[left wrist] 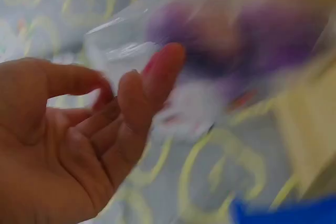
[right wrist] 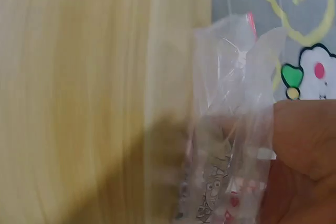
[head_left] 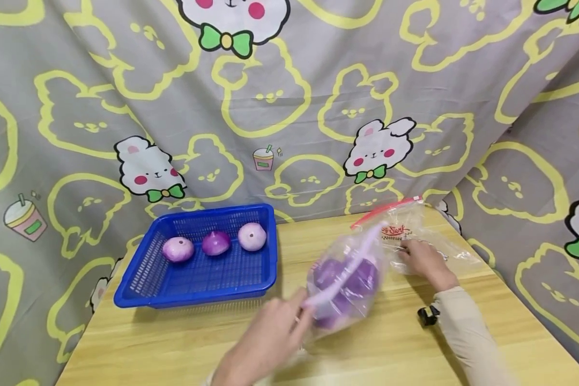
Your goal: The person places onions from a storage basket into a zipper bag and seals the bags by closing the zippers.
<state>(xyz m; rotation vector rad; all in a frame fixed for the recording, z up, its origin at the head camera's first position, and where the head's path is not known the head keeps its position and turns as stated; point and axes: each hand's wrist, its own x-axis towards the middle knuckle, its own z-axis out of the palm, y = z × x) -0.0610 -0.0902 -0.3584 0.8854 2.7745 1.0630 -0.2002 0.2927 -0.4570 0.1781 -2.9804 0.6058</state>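
Note:
Near the middle of the table, my left hand (head_left: 272,335) pinches the edge of a clear zip bag (head_left: 340,287) with a lilac closure strip. Several purple onions show through its plastic, blurred. In the left wrist view, the curled fingers (left wrist: 134,98) are beside the bag's see-through edge (left wrist: 123,40). Farther right, my right hand (head_left: 427,262) grips a second clear zip bag (head_left: 455,249), which has a red closure and red lettering. Its crinkled plastic (right wrist: 231,93) partly covers the right fingers in the right wrist view; no contents can be made out.
A blue plastic basket (head_left: 212,292) stands at the left of the wooden table (head_left: 173,348). Three peeled purple onions lie in it: one left (head_left: 178,250), one middle (head_left: 216,243), one right (head_left: 252,237). A patterned grey curtain (head_left: 289,69) hangs behind the table.

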